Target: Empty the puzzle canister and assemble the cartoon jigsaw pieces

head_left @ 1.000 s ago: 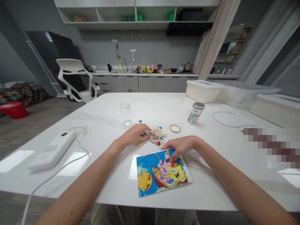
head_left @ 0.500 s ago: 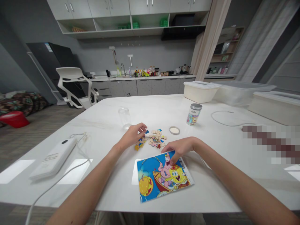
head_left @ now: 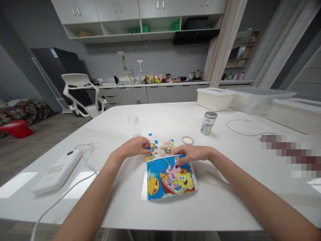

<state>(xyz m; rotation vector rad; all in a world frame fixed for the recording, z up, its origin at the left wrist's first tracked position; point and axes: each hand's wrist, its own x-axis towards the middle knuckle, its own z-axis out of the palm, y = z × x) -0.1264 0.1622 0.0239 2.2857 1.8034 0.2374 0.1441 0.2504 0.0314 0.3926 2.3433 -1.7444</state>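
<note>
The jigsaw pieces (head_left: 167, 148) lie in a loose heap just above the top edge of the picture card (head_left: 170, 178), which shows SpongeBob and Patrick in a boat and sits flat on the white table (head_left: 220, 207). My left hand (head_left: 132, 149) curls down at the heap's left end, its fingertips (head_left: 147, 146) at a blue piece (head_left: 149, 148). They cover it, so I can't tell whether I'm pinching it. My right hand (head_left: 193, 154) lies loosely open, its fingers resting across the card's top edge and hiding part of the picture. A stray blue piece (head_left: 150, 134) sits just beyond the heap. Farther off stand a clear glass (head_left: 133, 126), a small round lid (head_left: 187, 140) and a labelled jar (head_left: 208, 123). A pixelated patch (head_left: 288, 155) hides whatever lies at the table's right.
</note>
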